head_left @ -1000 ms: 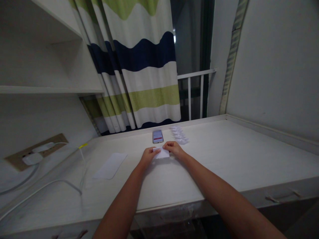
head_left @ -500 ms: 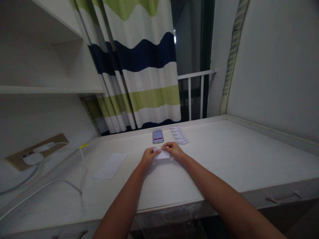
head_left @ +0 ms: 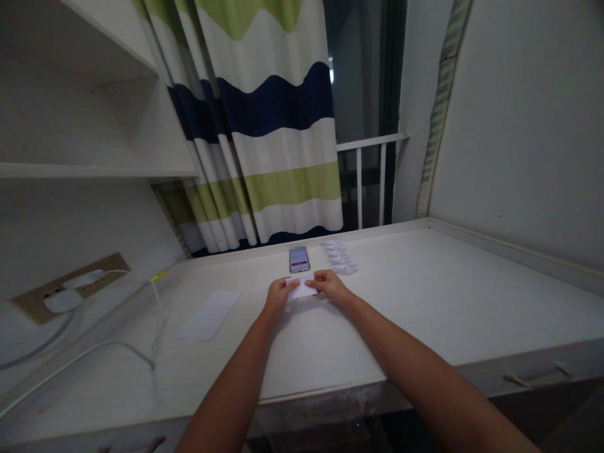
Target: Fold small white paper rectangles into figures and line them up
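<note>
A folded piece of white paper (head_left: 302, 286) lies flat on the counter (head_left: 453, 296), between the two hands and touching both. The left hand (head_left: 282, 296) holds its left end, with the fingers curled over the top of the paper. The right hand (head_left: 330, 284) holds its right end in a narrow pinch, with the fingertips on the fold. Just beyond the hands lies a phone (head_left: 299, 259), its screen lit and facing up. Beyond the right hand, a row of small folded paper shapes (head_left: 338, 257) sits close beside the phone. Well to the left of the left hand lies a flat white sheet of paper (head_left: 209, 315) with rounded corners. Farther left of it, a white cable (head_left: 85, 352) runs along the counter from a wall socket panel (head_left: 70, 290).
</note>
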The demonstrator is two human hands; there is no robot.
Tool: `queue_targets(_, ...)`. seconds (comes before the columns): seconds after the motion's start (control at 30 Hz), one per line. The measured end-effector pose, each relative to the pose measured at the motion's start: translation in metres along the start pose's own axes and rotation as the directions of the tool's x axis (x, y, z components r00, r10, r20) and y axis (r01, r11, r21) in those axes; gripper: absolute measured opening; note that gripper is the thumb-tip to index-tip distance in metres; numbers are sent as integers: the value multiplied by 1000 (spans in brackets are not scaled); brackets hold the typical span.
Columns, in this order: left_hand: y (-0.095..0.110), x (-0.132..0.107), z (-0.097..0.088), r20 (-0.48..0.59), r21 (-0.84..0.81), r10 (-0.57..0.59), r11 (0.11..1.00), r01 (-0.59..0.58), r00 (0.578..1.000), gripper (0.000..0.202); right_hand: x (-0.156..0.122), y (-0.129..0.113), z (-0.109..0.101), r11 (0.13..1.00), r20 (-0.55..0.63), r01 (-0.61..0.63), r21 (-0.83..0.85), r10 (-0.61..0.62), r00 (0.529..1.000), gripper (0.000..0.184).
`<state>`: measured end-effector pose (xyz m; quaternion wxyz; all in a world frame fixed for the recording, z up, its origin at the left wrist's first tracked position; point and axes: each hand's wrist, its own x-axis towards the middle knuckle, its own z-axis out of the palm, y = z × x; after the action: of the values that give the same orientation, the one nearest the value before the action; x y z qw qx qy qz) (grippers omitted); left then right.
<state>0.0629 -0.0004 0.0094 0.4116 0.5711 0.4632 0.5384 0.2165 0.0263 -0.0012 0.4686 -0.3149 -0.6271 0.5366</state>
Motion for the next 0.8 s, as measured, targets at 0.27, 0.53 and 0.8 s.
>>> queue_targets(0.27,-2,-1,4,71,-155,-47,986,58,996,36,1,-1,-2,1000,35,-13,-22,14,999,36)
queue_targets(0.53,-5,-1,3,62,-159,-4,987,14,998,36,-1,-7,0,999,35,-11,-36,12,999,36)
queue_targets(0.8,-5,1,2,11,-98,17,995,-16,1000,43,-4,-15,2,998,45,-22,-66,25,999,38)
